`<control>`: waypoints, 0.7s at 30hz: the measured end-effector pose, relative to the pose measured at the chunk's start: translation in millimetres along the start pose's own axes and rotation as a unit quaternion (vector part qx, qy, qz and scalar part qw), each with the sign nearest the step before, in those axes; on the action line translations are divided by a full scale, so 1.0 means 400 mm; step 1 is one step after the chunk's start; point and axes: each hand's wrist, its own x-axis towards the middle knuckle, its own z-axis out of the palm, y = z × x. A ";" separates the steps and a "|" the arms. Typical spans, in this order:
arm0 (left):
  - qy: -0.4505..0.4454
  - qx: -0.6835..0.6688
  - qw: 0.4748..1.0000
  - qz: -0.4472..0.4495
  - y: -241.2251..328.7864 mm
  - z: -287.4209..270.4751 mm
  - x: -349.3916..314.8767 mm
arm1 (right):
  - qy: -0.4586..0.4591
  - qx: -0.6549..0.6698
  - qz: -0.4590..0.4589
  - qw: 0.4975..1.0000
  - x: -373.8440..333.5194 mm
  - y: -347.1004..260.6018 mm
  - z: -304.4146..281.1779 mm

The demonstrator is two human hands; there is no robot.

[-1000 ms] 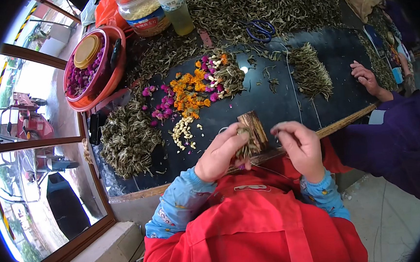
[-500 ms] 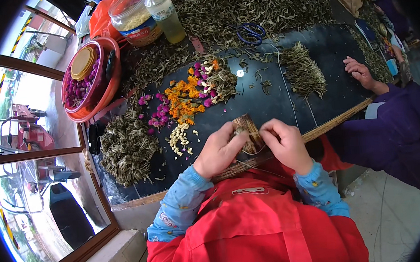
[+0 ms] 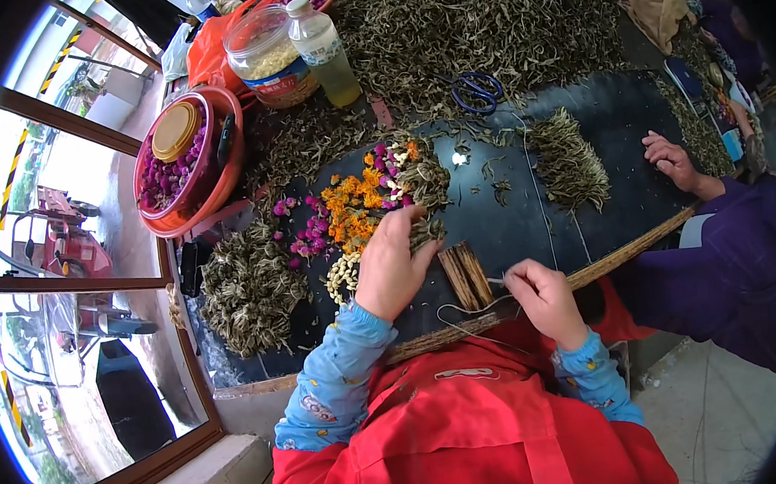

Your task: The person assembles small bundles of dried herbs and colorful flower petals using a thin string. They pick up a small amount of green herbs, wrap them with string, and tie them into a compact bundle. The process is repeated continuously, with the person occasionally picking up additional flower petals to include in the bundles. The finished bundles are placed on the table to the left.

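Observation:
A small bundle of dried leaves [image 3: 428, 232] is in my left hand [image 3: 390, 264], fingers curled round it, just right of the flower piles. My right hand [image 3: 545, 298] is closed in a pinch on a thin string [image 3: 496, 279] beside the grooved wooden block [image 3: 464, 277]. That block lies by the table's near edge, and a loop of string curves around its lower end. Just beyond my left hand are orange flowers [image 3: 352, 199], purple globe flowers [image 3: 311, 240], pale buds [image 3: 343, 275] and a leaf bundle [image 3: 425, 185] with blossoms at its side.
On the left sit a heap of tied leaf bundles [image 3: 252, 292] and a red basin [image 3: 232, 176]. Behind are a plastic jar [image 3: 272, 66], a bottle [image 3: 325, 53], blue scissors [image 3: 478, 92] and loose leaves [image 3: 480, 20]. More leaves [image 3: 570, 162] lie right, near another person's hand [image 3: 670, 161].
My left hand has left the wooden block and moved up and left, carrying the leaf bundle. My right hand has shifted slightly away from the block, whose groove now shows. The view has shifted slightly.

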 end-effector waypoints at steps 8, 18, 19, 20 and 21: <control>0.046 0.136 0.986 0.088 -0.064 0.089 0.097 | -0.098 0.118 0.060 0.986 -0.072 -0.073 -0.029; -0.095 -0.138 0.984 0.065 0.062 -0.056 -0.050 | 0.003 0.015 -0.028 1.000 -0.020 -0.117 0.039; -0.121 -0.156 0.980 0.022 0.080 -0.064 -0.074 | -0.003 0.016 -0.028 0.999 -0.018 -0.127 0.043; -0.147 -0.174 0.974 -0.021 0.091 -0.066 -0.091 | -0.008 0.022 -0.025 0.999 -0.017 -0.124 0.048; -0.141 -0.144 0.979 0.020 0.086 -0.070 -0.102 | -0.019 0.030 -0.024 0.999 -0.013 -0.124 0.060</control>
